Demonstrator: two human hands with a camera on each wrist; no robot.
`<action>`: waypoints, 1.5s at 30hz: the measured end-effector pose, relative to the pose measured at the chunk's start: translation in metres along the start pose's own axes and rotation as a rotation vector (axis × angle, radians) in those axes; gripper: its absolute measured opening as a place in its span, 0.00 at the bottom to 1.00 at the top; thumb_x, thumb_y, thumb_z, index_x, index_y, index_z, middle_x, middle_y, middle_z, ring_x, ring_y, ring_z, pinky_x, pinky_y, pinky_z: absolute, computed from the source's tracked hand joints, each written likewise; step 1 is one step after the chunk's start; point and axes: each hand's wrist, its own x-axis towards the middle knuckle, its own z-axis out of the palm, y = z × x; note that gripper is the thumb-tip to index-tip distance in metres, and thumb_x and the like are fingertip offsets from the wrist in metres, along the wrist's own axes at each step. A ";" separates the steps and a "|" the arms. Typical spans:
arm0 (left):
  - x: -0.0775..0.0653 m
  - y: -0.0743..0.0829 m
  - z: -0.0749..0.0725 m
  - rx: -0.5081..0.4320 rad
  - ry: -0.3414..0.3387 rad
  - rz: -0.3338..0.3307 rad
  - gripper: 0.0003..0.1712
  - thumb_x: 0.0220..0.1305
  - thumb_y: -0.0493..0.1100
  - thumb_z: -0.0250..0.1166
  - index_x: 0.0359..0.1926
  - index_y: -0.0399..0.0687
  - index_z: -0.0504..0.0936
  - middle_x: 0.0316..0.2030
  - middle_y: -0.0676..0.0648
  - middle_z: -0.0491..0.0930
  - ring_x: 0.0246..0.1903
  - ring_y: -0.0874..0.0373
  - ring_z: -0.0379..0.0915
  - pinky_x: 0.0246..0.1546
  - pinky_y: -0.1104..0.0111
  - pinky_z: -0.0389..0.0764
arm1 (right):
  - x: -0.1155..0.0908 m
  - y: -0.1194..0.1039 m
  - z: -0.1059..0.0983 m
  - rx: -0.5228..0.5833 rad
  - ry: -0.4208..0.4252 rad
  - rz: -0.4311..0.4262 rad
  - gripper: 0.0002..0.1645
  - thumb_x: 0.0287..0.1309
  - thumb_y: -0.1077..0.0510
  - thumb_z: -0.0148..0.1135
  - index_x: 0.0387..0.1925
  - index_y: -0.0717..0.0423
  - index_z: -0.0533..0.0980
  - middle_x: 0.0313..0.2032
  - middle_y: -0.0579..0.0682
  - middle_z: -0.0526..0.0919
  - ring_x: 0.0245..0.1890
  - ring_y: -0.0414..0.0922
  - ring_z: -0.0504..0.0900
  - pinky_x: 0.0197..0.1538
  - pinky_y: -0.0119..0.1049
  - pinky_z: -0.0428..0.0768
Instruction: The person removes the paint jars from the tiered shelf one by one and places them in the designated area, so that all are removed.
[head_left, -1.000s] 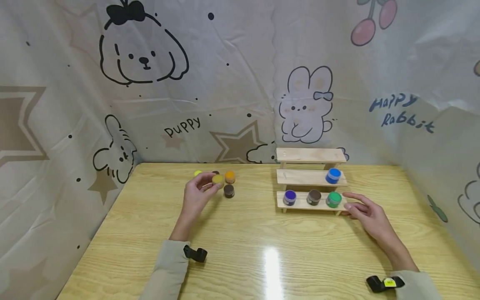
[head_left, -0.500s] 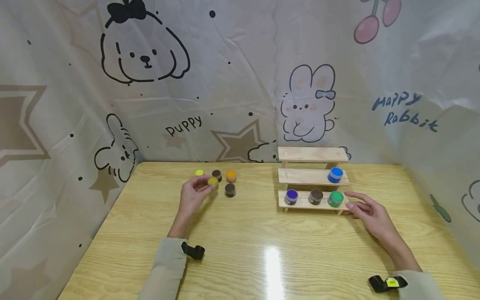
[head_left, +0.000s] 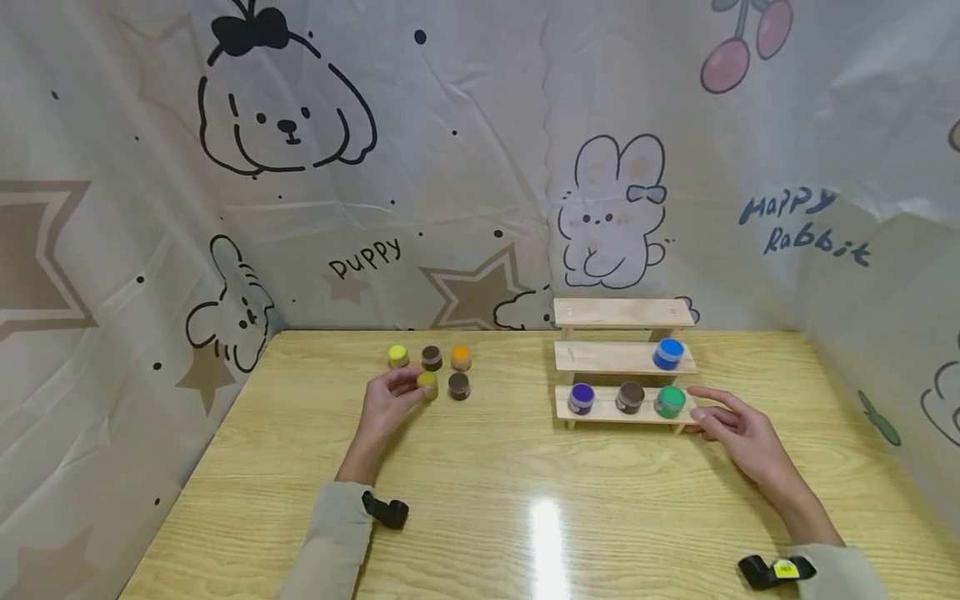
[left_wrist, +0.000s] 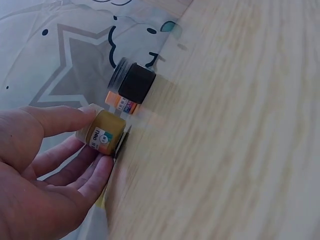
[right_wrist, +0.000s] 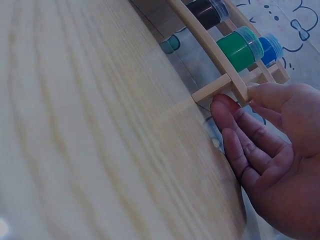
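My left hand (head_left: pixel 387 404) pinches an ochre-yellow paint jar (left_wrist: pixel 106 131) between thumb and fingers, low over the table at its back left. Right beside it stands a dark paint jar (head_left: pixel 459 386). Behind these are a bright yellow jar (head_left: pixel 397 356), another dark jar (head_left: pixel 431 358) and an orange jar (head_left: pixel 461 359). My right hand (head_left: pixel 738 433) grips the right end of the lowest step of a three-tier wooden display stand (head_left: pixel 624 313), thumb on the step and fingers below, as the right wrist view shows.
On the stand's lowest step sit a purple jar (head_left: pixel 581 398), a dark brown jar (head_left: pixel 630 397) and a green jar (head_left: pixel 671 402). A blue jar (head_left: pixel 668 353) is at the right of the middle step. A printed curtain (head_left: pixel 480 167) hangs behind the table (head_left: pixel 480 483).
My left hand has moved slightly left and lowered the ochre jar towards the table, uncovering the jars behind. My right hand has stayed at the stand's end.
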 end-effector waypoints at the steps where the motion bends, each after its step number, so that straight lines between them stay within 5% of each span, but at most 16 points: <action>1: 0.000 0.000 0.000 0.001 -0.004 -0.003 0.20 0.60 0.25 0.71 0.54 0.28 0.82 0.54 0.31 0.80 0.54 0.41 0.79 0.45 0.78 0.80 | 0.000 0.000 0.000 0.003 -0.001 0.000 0.30 0.77 0.50 0.56 0.71 0.63 0.68 0.49 0.55 0.87 0.41 0.35 0.87 0.42 0.29 0.85; 14: -0.001 -0.002 -0.002 -0.013 -0.016 -0.005 0.20 0.59 0.23 0.71 0.53 0.25 0.81 0.53 0.29 0.80 0.54 0.37 0.79 0.44 0.79 0.81 | 0.000 0.000 0.001 0.032 -0.005 -0.014 0.29 0.77 0.52 0.56 0.70 0.64 0.68 0.45 0.38 0.87 0.41 0.37 0.88 0.41 0.29 0.85; 30: -0.001 0.000 -0.002 0.016 -0.035 -0.015 0.23 0.59 0.24 0.71 0.56 0.26 0.80 0.55 0.29 0.79 0.56 0.36 0.78 0.47 0.76 0.81 | 0.000 0.001 0.000 0.023 -0.002 -0.009 0.29 0.77 0.52 0.57 0.70 0.64 0.68 0.45 0.37 0.87 0.41 0.36 0.87 0.41 0.30 0.85; 39: -0.003 0.018 -0.005 0.076 -0.036 0.063 0.23 0.63 0.29 0.70 0.58 0.26 0.79 0.58 0.31 0.78 0.62 0.39 0.73 0.61 0.56 0.78 | 0.001 0.002 -0.001 0.021 -0.007 -0.015 0.29 0.77 0.53 0.57 0.71 0.63 0.68 0.46 0.38 0.87 0.41 0.36 0.87 0.41 0.29 0.85; 45: -0.006 0.032 -0.007 0.106 -0.030 0.143 0.21 0.64 0.31 0.71 0.56 0.27 0.80 0.57 0.31 0.79 0.60 0.39 0.75 0.59 0.55 0.80 | 0.001 0.002 0.000 0.025 -0.009 -0.010 0.29 0.77 0.52 0.57 0.71 0.64 0.68 0.46 0.38 0.87 0.41 0.36 0.87 0.41 0.29 0.85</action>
